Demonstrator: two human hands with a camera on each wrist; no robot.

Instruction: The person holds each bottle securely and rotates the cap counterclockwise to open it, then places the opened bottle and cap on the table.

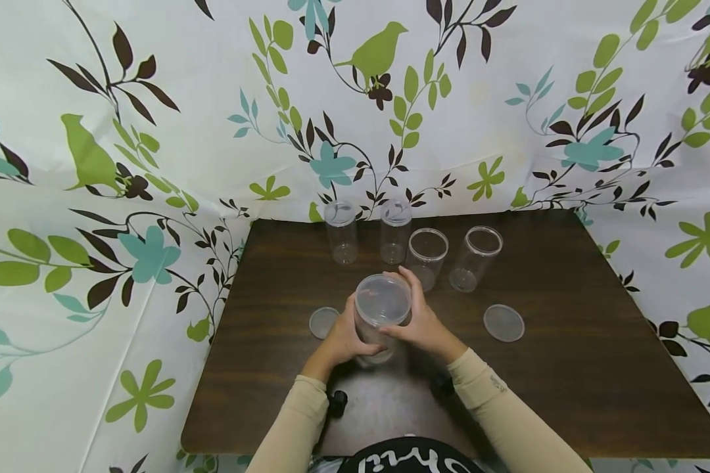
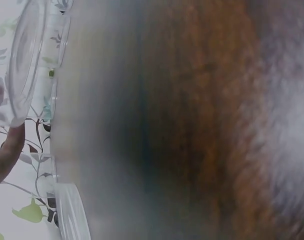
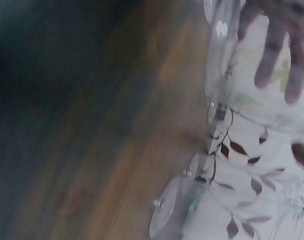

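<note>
clear round jar (image 1: 369, 332), a see-thru cylinder w/ smooth walls; fingers show thru its side in r wrist view. held btwn l hand (image 1: 346, 336) & r hand (image 1: 421, 323), approx upright, top facing up. flat translucent lid (image 1: 383, 299), round & hazy, sits on its mouth. jar's abt mid-width over brown table (image 1: 568, 374); can't tell if base touches.

Five jars (image 1: 469, 266), five lids (image 1: 504, 323), one table (image 1: 580, 374)
One jar is held and four stand: two lidded, two open-topped. Three lids sit on jars, two lie loose. There is one left hand (image 1: 344, 336), one right hand (image 1: 426, 325), and two sleeves (image 1: 511, 417).
</note>
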